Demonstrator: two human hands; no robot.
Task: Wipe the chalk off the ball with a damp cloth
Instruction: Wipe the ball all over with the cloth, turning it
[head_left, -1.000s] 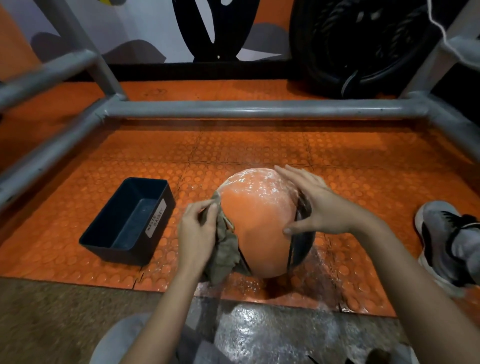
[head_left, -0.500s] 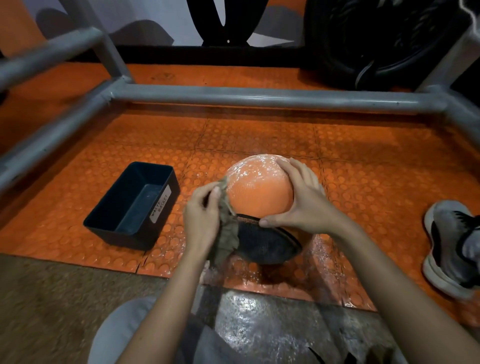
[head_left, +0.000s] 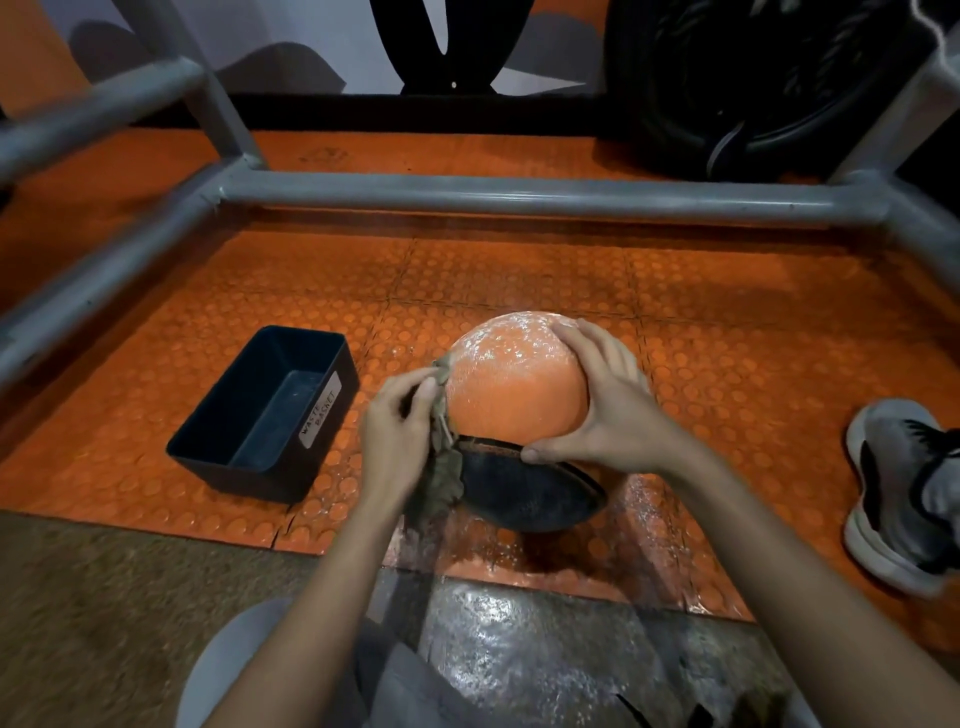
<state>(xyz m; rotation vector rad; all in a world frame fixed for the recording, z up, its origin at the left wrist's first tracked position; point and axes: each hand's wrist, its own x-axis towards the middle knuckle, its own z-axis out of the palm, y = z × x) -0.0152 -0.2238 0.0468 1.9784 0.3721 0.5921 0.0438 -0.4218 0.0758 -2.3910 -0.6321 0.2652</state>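
Observation:
An orange and black ball (head_left: 511, 395) rests on the orange studded floor mat (head_left: 519, 275), with white chalk speckled over its upper orange panel and a black panel facing me. My right hand (head_left: 602, 400) grips the ball's right side, thumb at the seam. My left hand (head_left: 397, 436) holds a crumpled olive-brown cloth (head_left: 439, 480) pressed against the ball's left side; part of the cloth hangs down below my palm.
A dark bin (head_left: 265, 415) labelled waste basket sits left of the ball. A grey metal tube frame (head_left: 519, 195) runs around the mat. A shoe (head_left: 904, 493) lies at the right. The floor near me is wet and shiny (head_left: 545, 639).
The ball has been rolled so its black panel turned from the sides to face me. My right hand shifted with it; the left hand stays with the cloth at the left side.

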